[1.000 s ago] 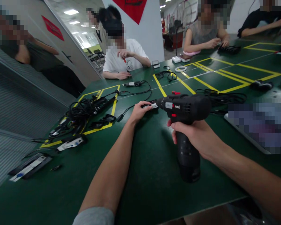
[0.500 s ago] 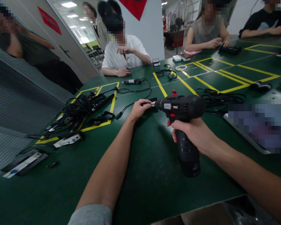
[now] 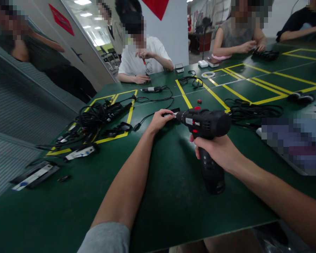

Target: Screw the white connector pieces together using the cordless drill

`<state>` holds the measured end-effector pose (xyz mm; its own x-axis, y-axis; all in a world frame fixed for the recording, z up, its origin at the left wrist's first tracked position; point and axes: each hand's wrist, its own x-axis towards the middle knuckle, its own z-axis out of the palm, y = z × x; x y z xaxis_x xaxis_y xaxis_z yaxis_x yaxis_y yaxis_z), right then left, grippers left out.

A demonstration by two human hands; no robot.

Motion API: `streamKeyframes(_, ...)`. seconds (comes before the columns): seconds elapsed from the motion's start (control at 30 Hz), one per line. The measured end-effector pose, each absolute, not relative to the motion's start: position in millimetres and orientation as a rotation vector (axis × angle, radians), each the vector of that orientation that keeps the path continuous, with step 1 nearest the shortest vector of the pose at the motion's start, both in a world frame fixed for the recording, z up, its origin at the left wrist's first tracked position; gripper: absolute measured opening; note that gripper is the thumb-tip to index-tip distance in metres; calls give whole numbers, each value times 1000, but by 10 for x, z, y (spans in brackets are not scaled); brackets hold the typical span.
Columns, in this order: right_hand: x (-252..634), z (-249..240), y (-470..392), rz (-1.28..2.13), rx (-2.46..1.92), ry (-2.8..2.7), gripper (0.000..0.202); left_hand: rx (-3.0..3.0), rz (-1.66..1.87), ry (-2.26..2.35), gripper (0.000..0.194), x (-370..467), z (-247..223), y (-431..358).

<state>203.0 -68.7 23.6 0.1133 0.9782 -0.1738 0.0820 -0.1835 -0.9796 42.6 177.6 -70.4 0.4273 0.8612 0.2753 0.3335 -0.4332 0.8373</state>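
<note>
My right hand (image 3: 217, 149) is wrapped round the handle of a black cordless drill (image 3: 206, 123), its nose pointing left. The drill's tip meets a dark, flat, elongated part (image 3: 176, 113) lying on the green table (image 3: 168, 182). Fingers of my left hand (image 3: 160, 119) press on that part beside the drill tip, holding it against the table. What lies under those fingers is too small to make out. A small red item (image 3: 199, 101) sits just beyond the drill.
Tangled black cables (image 3: 94, 114) lie at the left, with a dark strip bearing a white label (image 3: 35, 175) nearer. More coiled cables (image 3: 255, 109) and a pale tray (image 3: 281, 154) are at the right. Several people are around the table, one in a white shirt (image 3: 158, 52) opposite.
The view has shifted slightly, so the table and objects appear a little further right. Both hands keep their places at the dark part and the drill.
</note>
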Motion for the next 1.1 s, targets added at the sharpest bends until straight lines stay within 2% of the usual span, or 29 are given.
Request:
streamKeyframes(0.43,2052,118,-665,1178,-1478,-1278,6,2123,831,994,38,312,-679,1763)
streamKeyframes(0.7,2038,133,-623,1413,-1269,-1160,11,2135,856,1001,37,330,-682,1754)
streamKeyframes(0.83,2028,151,-632,1353,-1304,-1169,5,2121,860,993,35,333,-696,1761)
streamKeyframes(1.1,2040,102,-633,1362,-1354,-1119,7,2002,885,937,35,316,-753,1817)
